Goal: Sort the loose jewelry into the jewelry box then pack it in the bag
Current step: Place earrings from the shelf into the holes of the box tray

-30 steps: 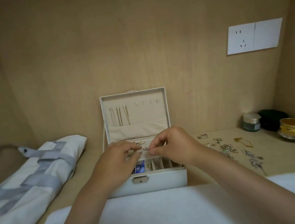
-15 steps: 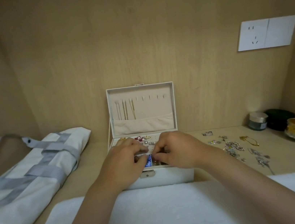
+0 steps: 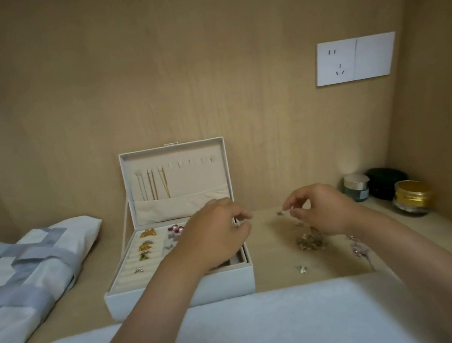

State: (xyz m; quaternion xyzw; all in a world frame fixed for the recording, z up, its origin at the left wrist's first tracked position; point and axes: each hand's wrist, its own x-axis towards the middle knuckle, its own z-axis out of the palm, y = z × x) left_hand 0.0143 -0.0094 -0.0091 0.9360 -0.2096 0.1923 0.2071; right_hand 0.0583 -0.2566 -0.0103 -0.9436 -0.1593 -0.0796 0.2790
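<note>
While the jewelry box (image 3: 178,295) stands open at lower centre of the frame with its lid (image 3: 177,184) upright, sorting is judged to be the step in hand; packing has not begun. Several pieces already sit in the box's left compartments, and chains hang inside the lid.

Left hand (image 3: 215,231): hovers over the right half of the box, fingers curled. Whether it holds anything cannot be told.

Right hand (image 3: 321,210): out over the counter (image 3: 271,252), right of the box. Thumb and forefinger are drawn together just beside a small silvery piece (image 3: 279,213) near the back wall. Whether they have closed on it cannot be told.

Loose jewelry (image 3: 310,242): a cluster lies on the counter directly below the right hand, with one stray piece (image 3: 302,269) lower in the frame and others partly hidden by the right forearm.

Bag (image 3: 29,271): lies flat at the left edge of the frame, well apart from both hands.

Assessment: the next move calls for a fine pinch on the small piece, then a carry leftward to a free compartment, with the left hand ready to receive or steady it. Much jewelry remains on the counter, so the task is judged far from complete.
</note>
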